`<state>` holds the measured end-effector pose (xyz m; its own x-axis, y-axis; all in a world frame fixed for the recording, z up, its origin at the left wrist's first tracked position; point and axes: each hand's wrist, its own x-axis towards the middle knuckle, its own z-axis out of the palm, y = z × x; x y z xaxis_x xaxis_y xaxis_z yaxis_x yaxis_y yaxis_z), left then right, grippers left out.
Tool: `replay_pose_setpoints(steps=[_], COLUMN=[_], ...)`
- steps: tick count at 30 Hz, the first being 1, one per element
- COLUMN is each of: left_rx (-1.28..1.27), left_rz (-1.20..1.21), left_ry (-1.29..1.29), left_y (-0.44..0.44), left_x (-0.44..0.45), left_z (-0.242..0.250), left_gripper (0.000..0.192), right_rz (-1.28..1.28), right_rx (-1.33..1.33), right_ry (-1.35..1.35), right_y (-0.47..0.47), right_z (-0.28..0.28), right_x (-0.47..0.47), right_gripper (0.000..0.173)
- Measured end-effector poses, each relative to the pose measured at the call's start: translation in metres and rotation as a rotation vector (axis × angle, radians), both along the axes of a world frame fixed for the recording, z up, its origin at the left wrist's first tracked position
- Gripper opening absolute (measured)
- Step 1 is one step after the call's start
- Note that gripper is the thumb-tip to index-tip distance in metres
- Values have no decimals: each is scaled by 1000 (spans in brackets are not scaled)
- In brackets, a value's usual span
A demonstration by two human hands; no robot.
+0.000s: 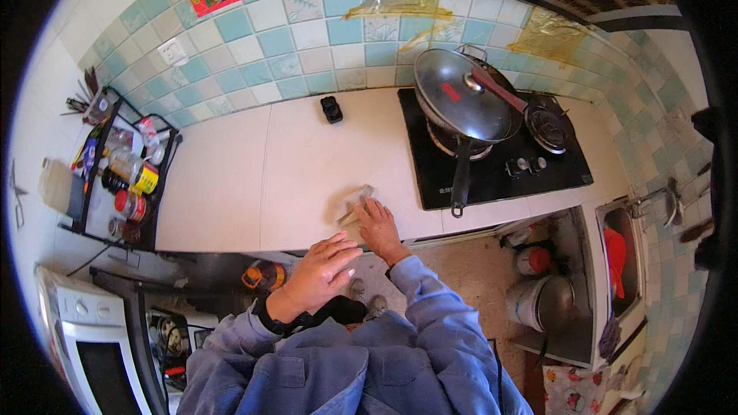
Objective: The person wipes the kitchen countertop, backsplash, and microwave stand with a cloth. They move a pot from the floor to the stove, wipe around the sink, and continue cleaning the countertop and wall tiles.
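Note:
My right hand (pixel 380 229) is at the front edge of the pale countertop (pixel 311 155), fingers on a crumpled whitish cloth or tissue (pixel 350 203). The fingers partly cover it, and it lies against the counter surface. My left hand (pixel 323 271) hovers just in front of the counter edge, to the left of the right hand. It holds nothing, with the thumb apart from the extended fingers. A small black object (pixel 331 109) stands farther back on the counter, near the tiled wall.
To the right, a lidded wok (pixel 461 98) sits on a black gas hob (pixel 426 184), its handle jutting forward. A black rack (pixel 164 184) of bottles and jars stands left. Below right, an open cabinet holds a pot (pixel 553 302). A sink (pixel 628 265) lies far right.

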<state>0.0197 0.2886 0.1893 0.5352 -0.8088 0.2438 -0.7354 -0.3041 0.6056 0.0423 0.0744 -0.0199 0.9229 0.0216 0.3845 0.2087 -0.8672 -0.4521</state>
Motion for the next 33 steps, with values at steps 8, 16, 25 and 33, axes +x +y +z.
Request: replay_pose_setpoints(steps=[8,16,25,33], left_rx=[-69,-183,-154,-83], left_rz=[-123,-186,-208,-119], left_ry=[216,801,1565,1445], left_y=[-40,-170,-284,-288], left_x=[84,119,132,139], left_z=[-7,-42,-41,-17], left_gripper=[37,47,40,27], right_rz=[-620,-232,-357,-453], right_rx=[1484,1786,2117,1863], right_ry=[38,12,59,-37], right_y=[-104,-112,-119,-94], right_z=[74,180,189,205], right_x=[-76,-53,-27,-9], right_gripper=[37,50,13,14])
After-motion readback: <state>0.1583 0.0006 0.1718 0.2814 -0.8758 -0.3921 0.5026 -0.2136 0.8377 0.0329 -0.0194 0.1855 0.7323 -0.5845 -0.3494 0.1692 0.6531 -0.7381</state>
